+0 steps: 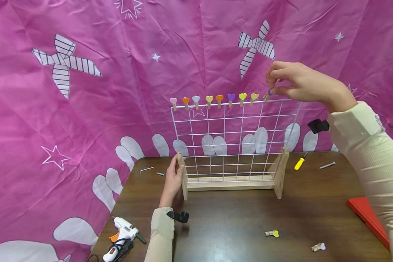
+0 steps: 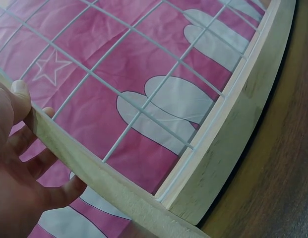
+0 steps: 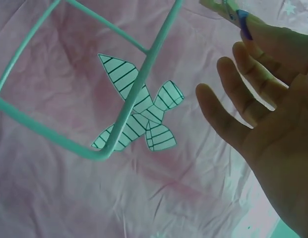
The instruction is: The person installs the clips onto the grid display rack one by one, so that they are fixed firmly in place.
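A white wire grid (image 1: 224, 136) stands upright in a wooden stand (image 1: 230, 185). Along its top wire sits a row of several small clothespins with coloured hearts, from a pink one (image 1: 173, 102) at the left to a pale yellow one (image 1: 254, 97). At the right end of that row my right hand (image 1: 296, 82) pinches a clothespin with a purple heart (image 3: 244, 24) between thumb and index finger, close at the top wire; its other fingers are spread. My left hand (image 1: 174, 178) grips the stand's left upright (image 2: 94, 171), thumb on one side and fingers on the other.
Two loose clothespins, one yellow-hearted (image 1: 272, 233) and one white-hearted (image 1: 319, 247), lie in front on the table (image 1: 222, 222). A glue gun (image 1: 122, 236) lies front left, a red case (image 1: 370, 218) at right. Behind the stand are a yellow screwdriver (image 1: 300, 163), a bolt (image 1: 327, 165) and a hex key (image 1: 146, 169).
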`<action>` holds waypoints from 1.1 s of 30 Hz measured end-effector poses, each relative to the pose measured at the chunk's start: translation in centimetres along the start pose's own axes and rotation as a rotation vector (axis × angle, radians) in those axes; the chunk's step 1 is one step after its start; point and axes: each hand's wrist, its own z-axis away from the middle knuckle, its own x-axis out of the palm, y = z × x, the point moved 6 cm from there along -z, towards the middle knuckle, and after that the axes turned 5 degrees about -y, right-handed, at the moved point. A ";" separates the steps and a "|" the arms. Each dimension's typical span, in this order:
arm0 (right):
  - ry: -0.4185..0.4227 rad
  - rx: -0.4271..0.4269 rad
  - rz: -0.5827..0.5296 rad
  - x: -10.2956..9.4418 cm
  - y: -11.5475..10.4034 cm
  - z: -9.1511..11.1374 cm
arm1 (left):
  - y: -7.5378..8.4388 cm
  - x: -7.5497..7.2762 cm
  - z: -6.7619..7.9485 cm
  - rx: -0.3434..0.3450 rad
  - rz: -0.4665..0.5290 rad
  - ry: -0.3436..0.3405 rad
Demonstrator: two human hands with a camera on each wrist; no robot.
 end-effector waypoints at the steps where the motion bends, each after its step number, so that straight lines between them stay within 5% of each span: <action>1: -0.012 0.005 0.002 0.1 0.1 -0.2 | 0.0 0.0 0.1 -0.001 -0.003 0.001; 10: -0.100 0.012 0.038 1.2 0.7 -1.5 | 0.1 0.0 0.1 0.000 -0.010 -0.003; 16: -0.174 0.131 0.003 1.5 1.0 -1.2 | 0.1 0.0 0.0 0.028 0.002 -0.004; 24: -0.025 0.224 0.000 1.1 0.0 2.9 | -0.3 -0.1 -0.2 0.023 0.005 -0.015; 33: 0.072 0.195 0.009 2.8 -1.3 8.4 | -0.1 -0.1 -0.2 0.037 0.017 -0.002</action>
